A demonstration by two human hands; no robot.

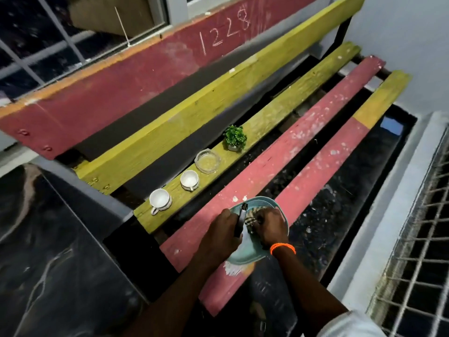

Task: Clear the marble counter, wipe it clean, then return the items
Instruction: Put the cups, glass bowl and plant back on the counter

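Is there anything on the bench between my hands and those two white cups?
Nothing visible. Both the left hand and right hand are on the teal plate on the red slat. The two white cups sit on the next yellow slat, across only an open gap between slats.

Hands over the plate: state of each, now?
Left hand: closed on a dark pen-like object.
Right hand: closed around a striped item, partly hidden.
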